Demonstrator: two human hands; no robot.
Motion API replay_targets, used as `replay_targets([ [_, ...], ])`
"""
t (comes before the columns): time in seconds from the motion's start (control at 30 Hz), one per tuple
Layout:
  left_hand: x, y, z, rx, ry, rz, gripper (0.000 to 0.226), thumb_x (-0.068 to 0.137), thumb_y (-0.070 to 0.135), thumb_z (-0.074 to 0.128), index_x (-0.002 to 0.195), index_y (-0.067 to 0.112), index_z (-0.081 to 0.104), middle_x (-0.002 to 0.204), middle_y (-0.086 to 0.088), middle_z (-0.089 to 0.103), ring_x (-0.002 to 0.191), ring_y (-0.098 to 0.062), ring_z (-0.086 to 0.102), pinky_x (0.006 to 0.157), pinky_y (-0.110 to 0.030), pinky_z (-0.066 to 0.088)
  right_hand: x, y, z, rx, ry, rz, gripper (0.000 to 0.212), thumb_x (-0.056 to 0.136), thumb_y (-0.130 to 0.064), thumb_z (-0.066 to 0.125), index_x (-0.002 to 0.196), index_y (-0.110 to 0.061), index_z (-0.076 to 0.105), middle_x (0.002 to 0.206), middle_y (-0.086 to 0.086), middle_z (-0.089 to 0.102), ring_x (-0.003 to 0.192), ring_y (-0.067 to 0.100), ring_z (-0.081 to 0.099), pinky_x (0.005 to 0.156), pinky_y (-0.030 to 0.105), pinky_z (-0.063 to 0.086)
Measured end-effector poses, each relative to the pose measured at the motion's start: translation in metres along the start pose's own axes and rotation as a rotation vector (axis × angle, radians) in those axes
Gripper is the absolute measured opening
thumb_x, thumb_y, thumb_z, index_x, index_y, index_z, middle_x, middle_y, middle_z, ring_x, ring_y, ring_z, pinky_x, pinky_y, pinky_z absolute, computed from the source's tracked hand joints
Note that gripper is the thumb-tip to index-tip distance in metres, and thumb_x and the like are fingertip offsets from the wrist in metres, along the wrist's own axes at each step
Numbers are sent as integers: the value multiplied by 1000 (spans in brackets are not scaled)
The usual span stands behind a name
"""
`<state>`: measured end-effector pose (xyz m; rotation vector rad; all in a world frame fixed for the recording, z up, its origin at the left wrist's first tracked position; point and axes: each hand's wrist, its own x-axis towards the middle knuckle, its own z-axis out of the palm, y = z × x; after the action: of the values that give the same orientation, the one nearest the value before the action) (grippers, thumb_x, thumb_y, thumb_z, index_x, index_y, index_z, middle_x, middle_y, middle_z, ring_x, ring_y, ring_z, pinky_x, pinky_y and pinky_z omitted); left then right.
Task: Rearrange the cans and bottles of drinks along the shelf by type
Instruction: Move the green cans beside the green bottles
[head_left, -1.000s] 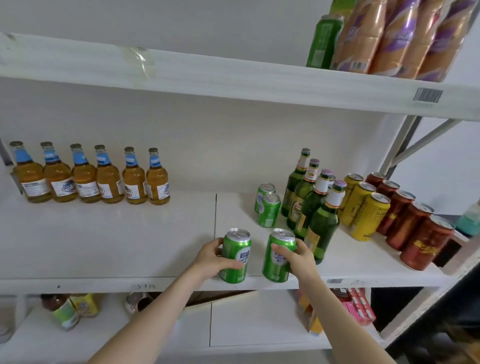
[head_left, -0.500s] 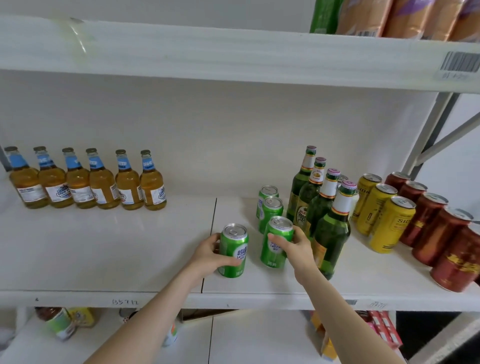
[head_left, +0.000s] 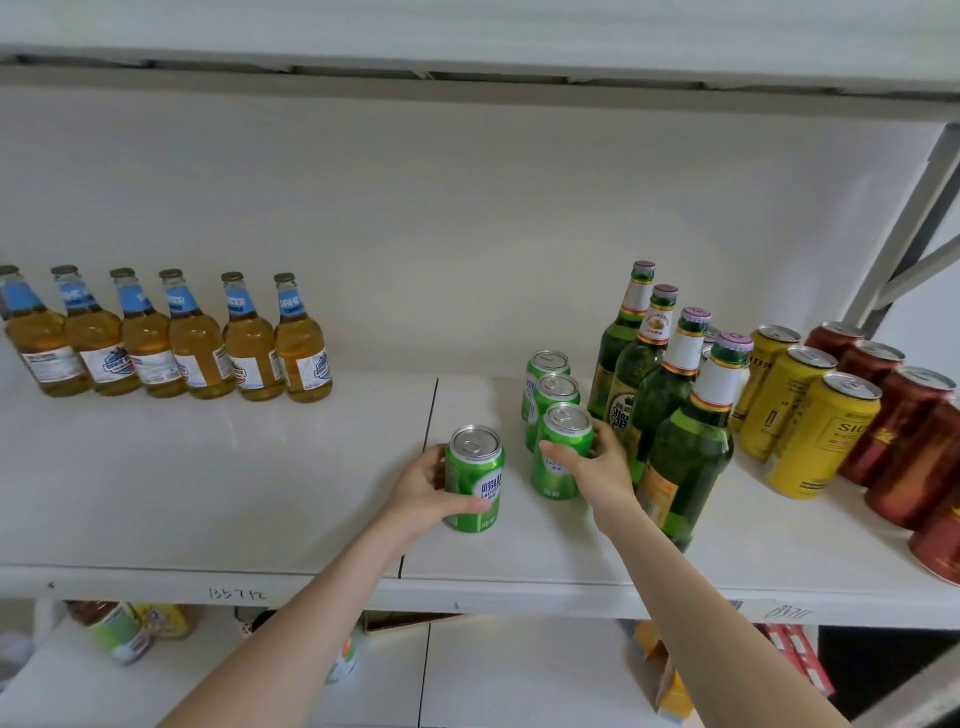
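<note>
My left hand (head_left: 423, 493) grips a green can (head_left: 475, 480) standing on the white shelf (head_left: 234, 493) near its middle seam. Just to the right, my right hand (head_left: 597, 467) holds a second green can (head_left: 561, 452), which stands right in front of two more green cans (head_left: 550, 379) in a line running back. Green glass bottles (head_left: 675, 405) stand in a row beside my right hand. Yellow cans (head_left: 810, 410) and red cans (head_left: 904, 431) fill the right end. Several amber bottles (head_left: 171, 338) with blue labels line the back left.
The upper shelf's underside (head_left: 467, 78) hangs low overhead. A grey metal upright (head_left: 904, 223) and brace stand at the right. On the lower shelf lie a bottle (head_left: 117, 631) at the left and boxes (head_left: 795, 660) at the right.
Both hands pushed their green cans back from the front edge; the right can now stands up against the two rear green cans. The camera moved closer and lower.
</note>
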<state>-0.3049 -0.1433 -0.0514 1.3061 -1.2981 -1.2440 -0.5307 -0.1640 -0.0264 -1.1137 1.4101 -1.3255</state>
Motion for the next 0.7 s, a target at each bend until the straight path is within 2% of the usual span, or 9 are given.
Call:
replay_targets([
  [0.07, 0, -1, 1, -2, -2, 5, 62, 58, -4, 90, 108, 22, 63, 103, 4, 74, 96, -12, 70, 74, -22, 54, 4, 1, 1, -26, 2, -6, 75, 72, -23, 86, 136, -23, 49, 126, -2, 61, 112, 22, 58, 97, 42, 48],
  [0.2, 0, -5, -1, -10, -6, 3, 65, 57, -2, 91, 109, 24, 63, 108, 2, 73, 101, -14, 69, 79, -26, 55, 6, 0, 1, -23, -12, -9, 75, 74, -21, 84, 138, -22, 47, 120, -6, 57, 106, 18, 54, 90, 35, 45],
  [0.37, -2, -6, 0, -17, -21, 10, 70, 52, 3, 93, 112, 22, 62, 110, 3, 72, 101, -11, 69, 75, -18, 54, 6, 2, 1, -25, -5, -13, 77, 74, -21, 84, 140, -20, 45, 123, -3, 57, 106, 17, 53, 91, 34, 45],
  [0.47, -4, -10, -6, -7, -54, 9, 88, 42, 10, 94, 123, 14, 59, 117, -2, 71, 106, -15, 68, 83, -23, 55, 1, 5, -1, -9, 1, 5, 82, 74, -25, 85, 144, -18, 42, 134, 2, 56, 110, 17, 53, 93, 33, 45],
  [0.5, -5, -12, -9, 1, -57, 1, 90, 43, 6, 93, 125, 12, 58, 119, -4, 70, 108, -16, 68, 85, -23, 55, -3, 6, -2, -2, 9, 11, 84, 75, -26, 85, 145, -17, 40, 136, 2, 55, 112, 18, 53, 94, 33, 44],
  [0.6, -7, -14, -14, 49, -53, -8, 77, 56, -11, 88, 124, 9, 57, 120, -7, 68, 107, -18, 67, 83, -19, 55, -18, 11, -7, 29, 65, 29, 92, 75, -31, 85, 149, -15, 33, 140, 5, 53, 122, 21, 53, 97, 33, 42],
  [0.7, -10, -12, -11, 66, -51, -6, 69, 59, -12, 87, 117, 13, 58, 113, -3, 69, 101, -16, 67, 78, -15, 54, -41, 15, -10, 20, 94, 37, 92, 74, -35, 84, 149, -14, 34, 137, 5, 55, 122, 22, 53, 97, 33, 42],
])
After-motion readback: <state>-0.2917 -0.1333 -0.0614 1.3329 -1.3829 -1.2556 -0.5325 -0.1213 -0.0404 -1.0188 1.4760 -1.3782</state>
